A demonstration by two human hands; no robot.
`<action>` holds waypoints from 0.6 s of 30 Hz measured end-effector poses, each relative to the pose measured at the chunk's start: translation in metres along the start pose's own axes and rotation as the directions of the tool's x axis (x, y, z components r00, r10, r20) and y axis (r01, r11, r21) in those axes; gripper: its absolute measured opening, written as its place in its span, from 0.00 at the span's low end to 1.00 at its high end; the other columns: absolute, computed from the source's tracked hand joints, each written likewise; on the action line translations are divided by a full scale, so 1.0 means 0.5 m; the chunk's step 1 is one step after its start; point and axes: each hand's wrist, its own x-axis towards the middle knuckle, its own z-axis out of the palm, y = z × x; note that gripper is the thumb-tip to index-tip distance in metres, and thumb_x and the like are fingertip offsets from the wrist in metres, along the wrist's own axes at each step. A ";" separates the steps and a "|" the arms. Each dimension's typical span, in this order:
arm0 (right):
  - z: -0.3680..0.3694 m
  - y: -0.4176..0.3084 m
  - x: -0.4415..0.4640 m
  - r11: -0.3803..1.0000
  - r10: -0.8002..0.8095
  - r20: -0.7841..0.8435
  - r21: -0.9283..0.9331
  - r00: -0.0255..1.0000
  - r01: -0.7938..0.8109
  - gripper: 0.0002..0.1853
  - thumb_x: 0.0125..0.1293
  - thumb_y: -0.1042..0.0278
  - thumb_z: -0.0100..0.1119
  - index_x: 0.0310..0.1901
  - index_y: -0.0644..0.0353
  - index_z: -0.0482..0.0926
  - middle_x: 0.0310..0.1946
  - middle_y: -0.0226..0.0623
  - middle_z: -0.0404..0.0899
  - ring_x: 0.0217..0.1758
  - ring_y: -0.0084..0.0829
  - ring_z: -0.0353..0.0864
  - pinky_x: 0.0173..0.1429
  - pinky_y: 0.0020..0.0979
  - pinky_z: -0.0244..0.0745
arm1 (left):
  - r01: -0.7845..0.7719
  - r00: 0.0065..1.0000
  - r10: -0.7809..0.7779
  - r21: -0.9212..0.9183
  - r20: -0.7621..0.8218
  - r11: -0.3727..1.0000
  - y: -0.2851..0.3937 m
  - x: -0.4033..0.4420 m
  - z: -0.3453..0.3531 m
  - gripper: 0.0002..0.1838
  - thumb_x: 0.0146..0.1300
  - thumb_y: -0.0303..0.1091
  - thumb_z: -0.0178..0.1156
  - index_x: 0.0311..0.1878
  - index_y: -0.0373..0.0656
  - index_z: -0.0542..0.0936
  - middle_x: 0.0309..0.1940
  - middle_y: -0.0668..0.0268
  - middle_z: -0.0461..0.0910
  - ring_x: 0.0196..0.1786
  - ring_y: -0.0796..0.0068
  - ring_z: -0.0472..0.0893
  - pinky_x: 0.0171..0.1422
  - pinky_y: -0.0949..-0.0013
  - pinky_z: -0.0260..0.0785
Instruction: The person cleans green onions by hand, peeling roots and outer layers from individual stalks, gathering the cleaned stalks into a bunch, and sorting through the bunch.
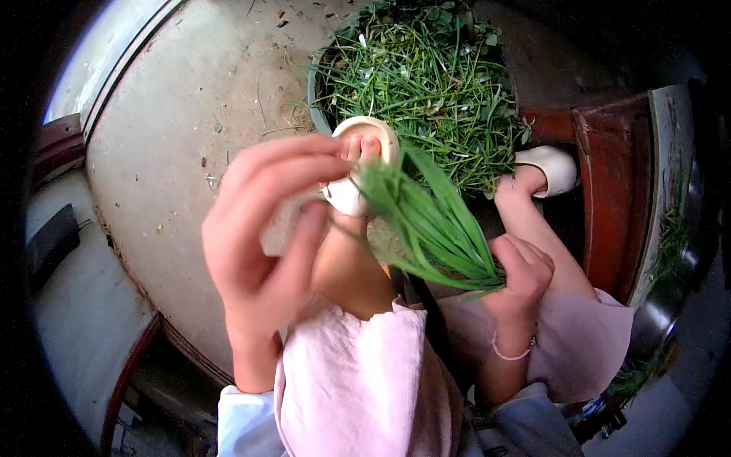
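Note:
My right hand (521,274) is closed round one end of a bunch of long, flat green leaves (442,221) that look like garlic chives. The leaves fan out up and to the left over my lap. Close to their loose ends is my left hand (266,221), slightly blurred. Its fingers are curved, with a gap between thumb and fingertips, and I see nothing held there. Beyond both hands, a wide basin (314,99) is heaped with cut green stalks and leaves (419,91).
My feet wear cream shoes (560,169), one against the basin. A pink cloth (358,373) covers my lap. To the right stands a reddish-brown wooden piece (613,190), with more greens (670,244) beyond it. Bits of leaf litter the concrete floor (175,152).

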 end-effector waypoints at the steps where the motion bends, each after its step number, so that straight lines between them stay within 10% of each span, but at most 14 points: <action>1: -0.008 -0.001 0.004 0.999 -0.031 0.022 -0.024 0.999 0.031 0.14 0.36 0.61 0.62 0.21 0.58 0.70 0.17 0.34 0.67 0.19 0.35 0.69 0.22 0.32 0.63 | -0.094 0.989 0.095 -0.007 0.113 0.996 0.006 0.003 0.001 0.11 0.45 0.23 0.49 0.34 0.33 0.74 0.38 0.56 0.74 0.46 0.62 0.72 0.51 0.65 0.61; 6: -0.009 -0.028 0.035 0.987 -0.157 -0.044 -0.033 0.987 0.156 0.12 0.42 0.63 0.59 0.17 0.57 0.66 0.13 0.33 0.62 0.15 0.33 0.65 0.18 0.30 0.59 | -0.309 0.916 0.317 -0.073 0.244 0.948 0.024 0.020 0.039 0.12 0.38 0.24 0.55 0.31 0.34 0.75 0.29 0.58 0.76 0.37 0.59 0.75 0.43 0.63 0.66; 18: -0.020 -0.075 0.054 0.986 -0.043 -0.110 0.156 0.993 0.060 0.10 0.41 0.69 0.60 0.20 0.59 0.67 0.14 0.37 0.66 0.18 0.39 0.69 0.21 0.33 0.61 | -0.397 0.916 0.401 0.093 -0.025 0.913 0.046 -0.013 0.024 0.09 0.34 0.25 0.61 0.23 0.37 0.72 0.23 0.60 0.74 0.31 0.61 0.74 0.38 0.63 0.66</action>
